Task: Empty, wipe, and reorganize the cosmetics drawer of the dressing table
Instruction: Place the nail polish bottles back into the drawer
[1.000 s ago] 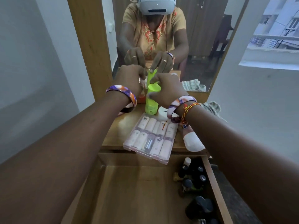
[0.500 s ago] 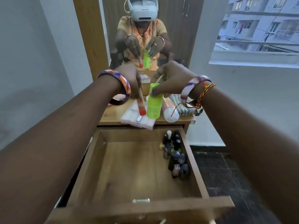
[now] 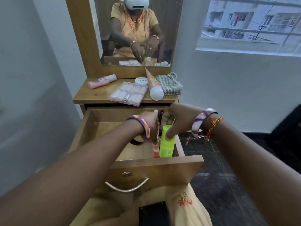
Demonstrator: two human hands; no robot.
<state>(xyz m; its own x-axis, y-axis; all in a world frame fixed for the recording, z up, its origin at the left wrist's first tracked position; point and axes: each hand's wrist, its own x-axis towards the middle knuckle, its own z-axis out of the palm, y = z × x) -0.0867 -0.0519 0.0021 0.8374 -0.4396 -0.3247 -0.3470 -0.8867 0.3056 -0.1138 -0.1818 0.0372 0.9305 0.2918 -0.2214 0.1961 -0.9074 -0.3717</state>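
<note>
The wooden drawer [image 3: 156, 170] of the dressing table stands pulled out below the tabletop. My right hand [image 3: 174, 119] grips the cap of a lime-green bottle [image 3: 167, 145], held upright inside the drawer's front right corner. Beside it my left hand [image 3: 149, 123] holds a thin orange-and-white tube [image 3: 155, 149], also upright in the drawer. Both hands hang close together over the drawer's right side. Dark small bottles behind my hands are mostly hidden.
On the tabletop [image 3: 91, 97] lie a pink bottle [image 3: 102, 81], a clear case of pink rollers [image 3: 129, 93], a white jar [image 3: 141, 80], a large pink tube with a white cap [image 3: 154, 86] and a checked cloth [image 3: 170, 84]. A mirror [image 3: 133, 31] rises behind.
Both hands came down from the tabletop into the drawer, carrying the green bottle and the orange tube. The view pulled back and down.
</note>
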